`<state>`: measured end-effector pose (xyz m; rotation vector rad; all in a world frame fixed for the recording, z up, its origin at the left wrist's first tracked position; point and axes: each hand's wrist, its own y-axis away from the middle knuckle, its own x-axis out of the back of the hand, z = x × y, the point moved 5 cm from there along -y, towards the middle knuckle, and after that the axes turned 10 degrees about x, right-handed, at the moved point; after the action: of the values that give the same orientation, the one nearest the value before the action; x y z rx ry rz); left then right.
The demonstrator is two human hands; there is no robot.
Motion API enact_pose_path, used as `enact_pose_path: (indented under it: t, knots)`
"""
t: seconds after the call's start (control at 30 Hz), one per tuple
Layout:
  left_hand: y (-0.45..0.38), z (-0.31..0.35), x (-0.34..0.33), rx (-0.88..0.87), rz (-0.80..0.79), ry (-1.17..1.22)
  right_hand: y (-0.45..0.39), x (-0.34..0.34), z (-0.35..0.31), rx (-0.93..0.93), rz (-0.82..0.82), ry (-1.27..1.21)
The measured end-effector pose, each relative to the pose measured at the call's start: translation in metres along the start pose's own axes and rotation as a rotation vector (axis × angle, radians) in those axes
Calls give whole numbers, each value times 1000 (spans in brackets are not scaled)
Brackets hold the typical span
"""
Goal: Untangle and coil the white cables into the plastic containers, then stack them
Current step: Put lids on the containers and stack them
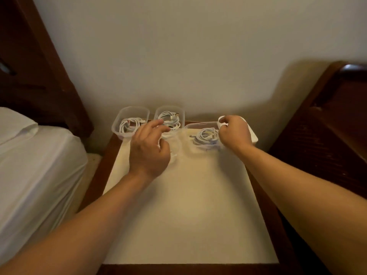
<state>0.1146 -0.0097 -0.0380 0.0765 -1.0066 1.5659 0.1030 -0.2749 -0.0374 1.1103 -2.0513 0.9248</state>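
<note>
R hand (234, 130) pinches third container's (200, 124) rim, coiled cable (205, 136) just inside grip; L hand (150, 147) loose, holds nothing. Risk: tub tips, coil spills.

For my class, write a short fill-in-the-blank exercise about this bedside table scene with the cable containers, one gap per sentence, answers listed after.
1. Along the wall stand two clear plastic containers, the left-hand one and its neighbour, each holding a coiled ____ cable.
2. The third clear container, nearest the right hand, holds ____ coiled cable.
3. The left hand hovers with fingers spread, holding ____.
4. The cream mat lies on a dark ____ table.

Missing words: white; one; nothing; wooden
</note>
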Motion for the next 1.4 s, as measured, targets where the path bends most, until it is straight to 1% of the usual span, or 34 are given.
enact_pose_path:
  t: [0.07,0.13,0.23,0.33,0.47,0.7,0.9,1.1,1.4]
  knots:
    - [6,23,-29,-78,-130,-89,6,3,20,-51,-50,118]
    - [12,36,-56,-133,-230,-241,12,2,37,-107,-149,241]
    - [19,45,-84,-140,-391,-502,12,-3,58,-178,-262,256]
    - [23,46,-96,-107,-505,-655,8,-2,65,-185,-273,221]
    - [31,46,-100,-124,-525,-684,2,1,70,-159,-290,273]
    - [36,46,-97,-97,-541,-679,-2,2,72,-147,-324,298]
    - [38,40,-85,-66,-561,-679,3,6,69,-144,-406,290]
    - [44,38,-73,-48,-584,-684,9,12,62,-229,-397,225]
    - [54,33,-56,-51,-582,-670,20,27,56,-198,-366,181]
